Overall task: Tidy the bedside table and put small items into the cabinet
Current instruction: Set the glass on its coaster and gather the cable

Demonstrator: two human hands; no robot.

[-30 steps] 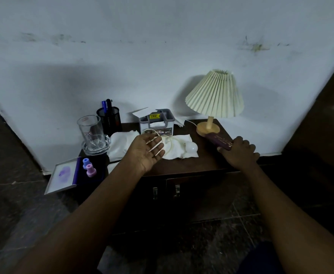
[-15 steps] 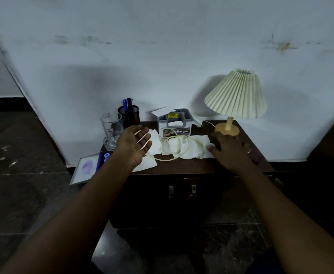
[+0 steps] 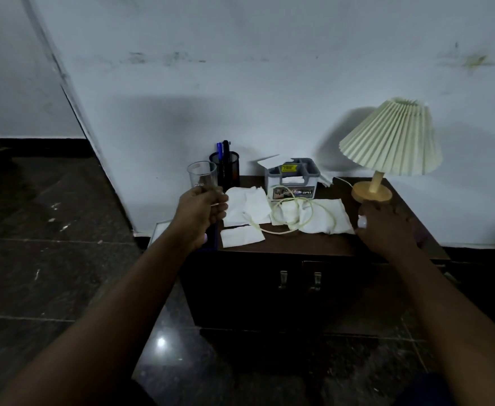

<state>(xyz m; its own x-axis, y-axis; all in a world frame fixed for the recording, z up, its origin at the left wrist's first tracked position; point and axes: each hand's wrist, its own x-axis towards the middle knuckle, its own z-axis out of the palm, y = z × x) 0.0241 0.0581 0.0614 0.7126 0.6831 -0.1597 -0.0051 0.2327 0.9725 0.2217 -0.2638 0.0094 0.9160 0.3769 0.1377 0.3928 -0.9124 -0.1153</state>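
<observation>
The dark wooden bedside table holds crumpled white tissues, a looped pale cord and a clear glass at its left rear. My left hand is closed round the lower part of the glass. Near the lamp base, my right hand is curled over a small white round object. Below the top, the cabinet doors are shut, with two metal handles side by side.
A black pen holder with pens stands behind the glass. A grey box sits at the back centre. The pleated cream lamp stands at the right rear. A white frame leans at the table's left side. Dark tiled floor surrounds the table.
My left hand has gone from spread open over the tissues to closed on the glass. My right hand moved left from the purple item and closed over the white round object.
</observation>
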